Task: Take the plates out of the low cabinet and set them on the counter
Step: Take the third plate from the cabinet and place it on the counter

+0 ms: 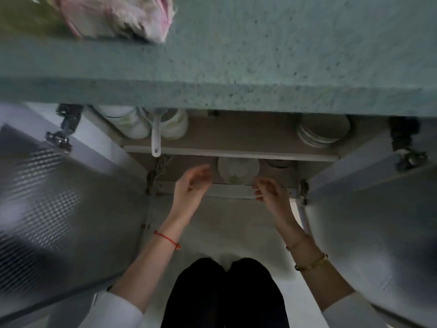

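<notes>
A white plate [238, 170] lies on the lower shelf of the open low cabinet [231, 151], partly under the upper shelf. My left hand [192, 183] hovers just left of it, fingers apart, holding nothing. My right hand [269, 188] is at the plate's right front edge, fingers loosely curled and empty, not clearly touching it. A stack of white plates [322, 133] sits on the upper shelf at the right. The speckled green counter [260, 55] overhangs the cabinet.
Both cabinet doors stand open: the left door [47, 197] and the right door [378, 221]. White bowls [132, 125] and a white ladle [156, 138] sit on the upper shelf at left. A pink-and-white cloth [123, 15] lies on the counter. My knees [224, 292] are below.
</notes>
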`<state>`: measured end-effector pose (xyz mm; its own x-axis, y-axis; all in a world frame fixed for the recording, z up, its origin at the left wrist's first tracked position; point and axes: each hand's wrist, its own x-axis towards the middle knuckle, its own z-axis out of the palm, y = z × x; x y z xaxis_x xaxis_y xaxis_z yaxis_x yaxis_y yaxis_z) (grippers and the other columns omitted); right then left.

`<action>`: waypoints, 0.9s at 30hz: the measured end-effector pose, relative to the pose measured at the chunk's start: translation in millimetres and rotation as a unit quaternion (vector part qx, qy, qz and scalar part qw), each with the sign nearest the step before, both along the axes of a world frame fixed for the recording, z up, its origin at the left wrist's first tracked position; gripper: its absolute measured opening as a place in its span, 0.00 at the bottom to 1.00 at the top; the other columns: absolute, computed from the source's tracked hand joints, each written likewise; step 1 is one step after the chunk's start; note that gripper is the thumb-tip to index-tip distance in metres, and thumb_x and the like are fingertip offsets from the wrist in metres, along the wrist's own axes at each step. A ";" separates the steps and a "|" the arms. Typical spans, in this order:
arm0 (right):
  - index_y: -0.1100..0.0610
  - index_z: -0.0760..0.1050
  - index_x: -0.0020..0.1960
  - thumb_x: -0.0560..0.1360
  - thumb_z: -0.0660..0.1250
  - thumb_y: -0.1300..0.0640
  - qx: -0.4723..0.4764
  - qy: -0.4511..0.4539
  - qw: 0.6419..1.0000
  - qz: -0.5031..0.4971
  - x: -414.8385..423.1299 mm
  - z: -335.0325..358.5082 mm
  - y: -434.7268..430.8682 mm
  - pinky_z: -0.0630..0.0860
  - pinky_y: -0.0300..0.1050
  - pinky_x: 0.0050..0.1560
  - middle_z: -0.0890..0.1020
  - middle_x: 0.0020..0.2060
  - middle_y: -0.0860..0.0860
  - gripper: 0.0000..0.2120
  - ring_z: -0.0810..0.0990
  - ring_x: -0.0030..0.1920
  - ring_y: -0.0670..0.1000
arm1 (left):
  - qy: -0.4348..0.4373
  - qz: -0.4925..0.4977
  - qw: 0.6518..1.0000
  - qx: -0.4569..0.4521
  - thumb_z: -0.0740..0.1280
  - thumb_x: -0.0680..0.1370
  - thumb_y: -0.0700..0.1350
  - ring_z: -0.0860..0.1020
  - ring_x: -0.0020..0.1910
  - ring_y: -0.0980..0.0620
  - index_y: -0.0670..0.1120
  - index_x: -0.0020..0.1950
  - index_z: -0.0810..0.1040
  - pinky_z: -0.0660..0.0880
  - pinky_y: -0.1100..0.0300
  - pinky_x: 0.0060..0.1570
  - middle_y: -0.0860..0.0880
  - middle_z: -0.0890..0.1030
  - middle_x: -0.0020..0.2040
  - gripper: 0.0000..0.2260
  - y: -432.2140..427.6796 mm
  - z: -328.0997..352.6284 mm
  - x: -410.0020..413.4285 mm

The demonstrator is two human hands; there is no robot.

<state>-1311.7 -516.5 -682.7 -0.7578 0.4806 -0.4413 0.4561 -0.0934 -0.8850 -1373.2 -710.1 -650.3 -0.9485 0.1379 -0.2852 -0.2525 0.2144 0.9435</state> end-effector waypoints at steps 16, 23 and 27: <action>0.63 0.78 0.57 0.77 0.64 0.62 0.108 0.003 0.993 -0.036 -99.4 -319.2 76.6 0.76 0.61 0.60 0.82 0.51 0.62 0.11 0.81 0.54 0.63 | 0.030 -0.045 0.998 -0.032 0.65 0.78 0.32 0.77 0.50 0.56 0.39 0.65 0.75 0.73 0.78 0.40 0.48 0.78 0.54 0.15 50.9 -315.9 -112.5; 0.67 0.78 0.56 0.75 0.64 0.64 0.202 -0.026 0.979 -0.022 -135.0 -353.6 95.8 0.72 0.44 0.53 0.82 0.52 0.63 0.11 0.79 0.55 0.62 | 0.037 -0.034 0.989 -0.140 0.69 0.74 0.35 0.78 0.51 0.52 0.40 0.66 0.76 0.71 0.71 0.43 0.44 0.80 0.59 0.20 79.3 -360.9 -156.0; 0.68 0.77 0.56 0.75 0.65 0.66 0.275 -0.028 0.961 0.009 -153.0 -363.0 103.8 0.68 0.43 0.48 0.82 0.52 0.65 0.11 0.78 0.55 0.63 | 0.045 -0.053 0.981 -0.182 0.71 0.70 0.39 0.79 0.59 0.43 0.41 0.65 0.78 0.70 0.62 0.50 0.46 0.81 0.57 0.22 87.9 -371.1 -171.8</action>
